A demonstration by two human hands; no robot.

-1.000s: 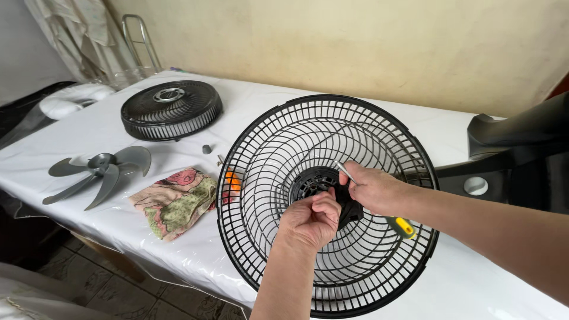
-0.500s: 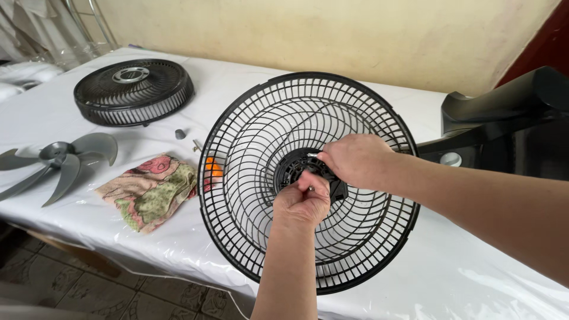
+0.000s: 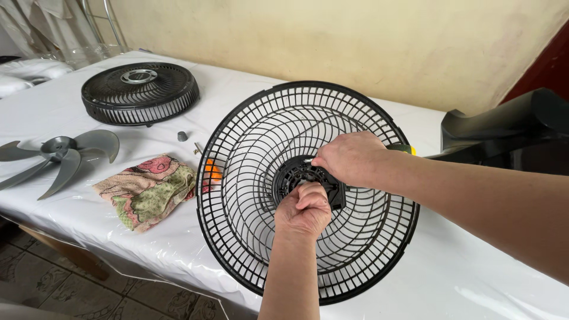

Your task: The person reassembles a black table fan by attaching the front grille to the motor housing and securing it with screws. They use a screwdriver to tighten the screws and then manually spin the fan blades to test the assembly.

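Fingers of the left hand (image 3: 303, 208) are curling shut and pinching something small at the black plastic hub (image 3: 299, 172) in the middle of the round black wire-and-plastic fan guard (image 3: 249, 178); what they are pinching is hidden. Fingers of the right hand (image 3: 351, 157) are closing around a screwdriver with a yellow-tipped handle (image 3: 403, 148), whose shaft is pointing into that hub.

That guard is standing tilted on the white plastic-covered table (image 3: 462, 272), near its front edge, with its lower rim close to the drop. It is looking light and springy rather than stiff: the thin ribs would probably bend under a squeeze, so the thick outer rim or the solid hub seem the sounder places to grip.

To the left are lying a crumpled floral cloth (image 3: 148, 189), a grey three-bladed fan propeller (image 3: 56, 155), a second, flat black grille (image 3: 140, 93) and a small dark cap (image 3: 182, 136), all apart from the guard. A black fan body (image 3: 504, 127) is crowding the right side, touching or just behind the guard's rim. Bare room is showing at the lower right.
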